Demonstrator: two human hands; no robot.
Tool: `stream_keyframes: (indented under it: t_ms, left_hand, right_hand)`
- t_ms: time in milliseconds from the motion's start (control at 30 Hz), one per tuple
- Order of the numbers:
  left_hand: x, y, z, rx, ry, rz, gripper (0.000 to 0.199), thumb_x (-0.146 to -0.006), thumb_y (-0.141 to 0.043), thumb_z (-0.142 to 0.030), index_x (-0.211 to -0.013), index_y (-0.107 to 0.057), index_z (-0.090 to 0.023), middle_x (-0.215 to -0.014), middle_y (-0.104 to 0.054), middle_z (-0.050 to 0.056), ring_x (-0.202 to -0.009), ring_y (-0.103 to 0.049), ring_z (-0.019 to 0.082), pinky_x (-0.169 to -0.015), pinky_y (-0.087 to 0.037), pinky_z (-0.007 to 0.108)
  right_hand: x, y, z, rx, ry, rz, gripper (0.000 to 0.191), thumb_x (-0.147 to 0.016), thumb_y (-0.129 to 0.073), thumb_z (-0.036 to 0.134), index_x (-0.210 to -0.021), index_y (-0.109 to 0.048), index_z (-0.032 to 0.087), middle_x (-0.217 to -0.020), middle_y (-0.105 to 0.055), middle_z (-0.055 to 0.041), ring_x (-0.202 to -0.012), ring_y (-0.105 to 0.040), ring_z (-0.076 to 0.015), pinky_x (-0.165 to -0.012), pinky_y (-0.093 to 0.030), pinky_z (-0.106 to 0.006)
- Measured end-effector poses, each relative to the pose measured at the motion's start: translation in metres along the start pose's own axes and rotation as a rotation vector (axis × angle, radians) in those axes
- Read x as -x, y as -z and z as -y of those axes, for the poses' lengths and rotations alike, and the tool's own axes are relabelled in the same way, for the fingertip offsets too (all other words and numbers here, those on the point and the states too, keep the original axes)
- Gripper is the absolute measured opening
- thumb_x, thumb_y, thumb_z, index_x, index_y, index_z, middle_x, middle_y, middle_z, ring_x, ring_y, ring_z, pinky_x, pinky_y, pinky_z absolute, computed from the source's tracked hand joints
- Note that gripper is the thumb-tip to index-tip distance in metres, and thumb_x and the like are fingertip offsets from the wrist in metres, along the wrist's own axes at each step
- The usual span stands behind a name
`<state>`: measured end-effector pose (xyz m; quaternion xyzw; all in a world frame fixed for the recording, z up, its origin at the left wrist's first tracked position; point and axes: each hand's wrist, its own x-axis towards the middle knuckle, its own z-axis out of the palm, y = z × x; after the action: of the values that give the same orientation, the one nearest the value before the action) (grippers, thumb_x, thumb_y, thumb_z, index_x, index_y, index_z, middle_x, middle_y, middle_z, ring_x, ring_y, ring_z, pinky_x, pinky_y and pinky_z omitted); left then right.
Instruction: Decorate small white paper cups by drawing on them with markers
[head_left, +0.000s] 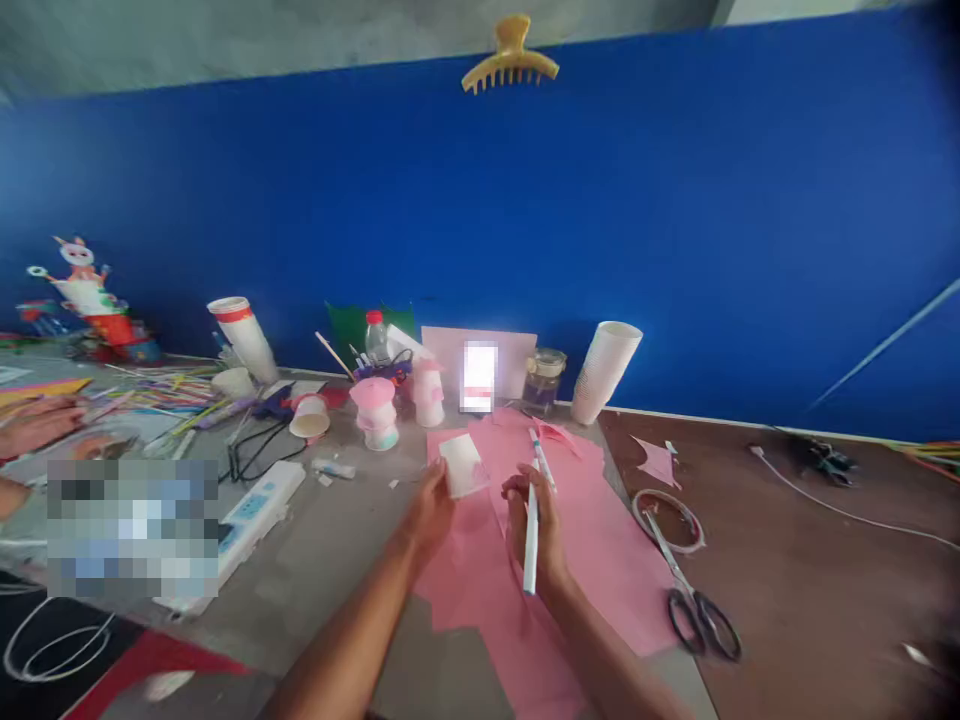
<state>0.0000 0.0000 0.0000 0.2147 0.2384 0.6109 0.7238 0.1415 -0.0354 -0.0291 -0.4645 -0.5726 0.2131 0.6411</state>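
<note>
My left hand [433, 508] holds a small white paper cup [463, 466] by its left side, over pink paper [600, 560]. In my right hand [541, 520] is a white pen [531, 540], its long barrel slanting down toward me. A second white pen [542, 460] lies on the pink paper just beyond the right hand. Behind the hands, a lit phone [478, 378] leans upright against a pink sheet [442, 350]. Two cups with pink paper tops [373, 410] [429, 392] stand to its left.
Black-handled scissors [701, 615] and a tape roll [670, 520] lie at right. Stacked cups [606, 372] and a jar [544, 380] stand behind. A power strip [255, 515] lies left, near another person's hand [41, 425].
</note>
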Motion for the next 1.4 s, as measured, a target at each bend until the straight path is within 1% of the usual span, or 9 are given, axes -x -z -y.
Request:
stream_keyframes:
  t_ms: [133,267,367,600,767,967,1167,1267,1400]
  left_hand:
    - [-0.002,0.005,0.003,-0.013,-0.02,-0.017,0.015,-0.079,-0.068,-0.027,-0.079,-0.067,-0.013,-0.068,-0.069,0.0,-0.056,-0.058,0.012,-0.056,-0.042,0.024]
    - [-0.003,0.006,0.004,-0.041,0.008,0.0,0.02,-0.082,-0.064,-0.031,-0.087,-0.068,-0.012,-0.075,-0.071,0.003,-0.064,-0.062,0.016,-0.064,-0.045,0.028]
    - [-0.003,0.004,0.003,-0.034,0.008,0.015,0.017,-0.083,-0.063,-0.029,-0.085,-0.068,-0.013,-0.076,-0.071,0.003,-0.067,-0.063,0.017,-0.07,-0.046,0.029]
    - [-0.002,0.003,0.003,-0.02,0.031,-0.013,0.017,-0.081,-0.064,-0.028,-0.085,-0.068,-0.013,-0.077,-0.071,0.004,-0.074,-0.064,0.019,-0.077,-0.047,0.033]
    - [-0.002,0.003,0.004,-0.039,0.025,-0.021,0.02,-0.08,-0.064,-0.03,-0.087,-0.068,-0.012,-0.08,-0.071,0.006,-0.082,-0.066,0.023,-0.079,-0.048,0.034]
    - [-0.003,0.003,0.007,-0.066,0.007,-0.025,0.024,-0.08,-0.064,-0.036,-0.085,-0.067,-0.012,-0.077,-0.07,0.006,-0.082,-0.065,0.023,-0.081,-0.048,0.034]
    - [0.006,0.0,0.01,-0.206,0.051,0.121,0.042,-0.085,-0.055,-0.051,-0.095,-0.066,-0.011,-0.086,-0.069,0.01,-0.091,-0.062,0.025,-0.086,-0.046,0.036]
    - [0.008,0.003,0.011,-0.278,-0.025,0.174,0.042,-0.082,-0.059,-0.05,-0.101,-0.064,-0.013,-0.095,-0.068,0.011,-0.097,-0.061,0.027,-0.086,-0.045,0.036]
    - [0.005,0.009,0.01,-0.365,-0.059,0.216,0.038,-0.077,-0.068,-0.044,-0.103,-0.062,-0.017,-0.096,-0.066,0.007,-0.093,-0.06,0.023,-0.083,-0.046,0.033]
  right_hand:
    - [0.002,-0.001,-0.001,0.01,0.056,0.042,0.024,-0.091,-0.045,0.023,-0.115,-0.049,0.022,-0.107,-0.058,-0.0087,-0.09,-0.06,-0.0179,-0.078,-0.053,-0.036]
    - [0.004,-0.001,0.0,0.047,0.052,0.092,0.028,-0.091,-0.045,0.021,-0.118,-0.048,0.022,-0.112,-0.059,-0.0096,-0.081,-0.062,-0.0161,-0.074,-0.055,-0.034]
    - [0.004,-0.001,0.003,0.087,0.036,0.122,0.03,-0.09,-0.045,0.021,-0.12,-0.047,0.023,-0.116,-0.058,-0.0097,-0.076,-0.064,-0.0151,-0.07,-0.056,-0.033]
    - [0.005,-0.001,0.007,0.164,0.091,0.147,0.032,-0.09,-0.044,0.02,-0.122,-0.047,0.021,-0.111,-0.062,-0.0103,-0.075,-0.066,-0.0162,-0.067,-0.057,-0.033]
    - [0.006,-0.001,0.011,0.149,0.166,0.197,0.036,-0.089,-0.045,0.017,-0.124,-0.046,0.022,-0.11,-0.063,-0.0098,-0.077,-0.067,-0.0164,-0.069,-0.057,-0.031]
    - [0.005,0.001,0.018,0.133,0.2,0.224,0.037,-0.089,-0.044,0.015,-0.125,-0.045,0.022,-0.112,-0.062,-0.0104,-0.078,-0.067,-0.0162,-0.069,-0.058,-0.031]
    - [0.006,0.0,0.017,0.108,0.204,0.257,0.04,-0.088,-0.043,0.012,-0.127,-0.043,0.022,-0.118,-0.06,-0.0116,-0.09,-0.067,-0.019,-0.078,-0.057,-0.035]
    - [0.005,-0.001,0.014,0.13,0.226,0.244,0.04,-0.087,-0.045,0.012,-0.125,-0.044,0.022,-0.116,-0.061,-0.011,-0.098,-0.065,-0.021,-0.084,-0.055,-0.037]
    - [0.004,-0.002,0.011,0.178,0.233,0.208,0.039,-0.085,-0.046,0.012,-0.124,-0.045,0.02,-0.114,-0.063,-0.012,-0.102,-0.065,-0.0227,-0.085,-0.055,-0.037]
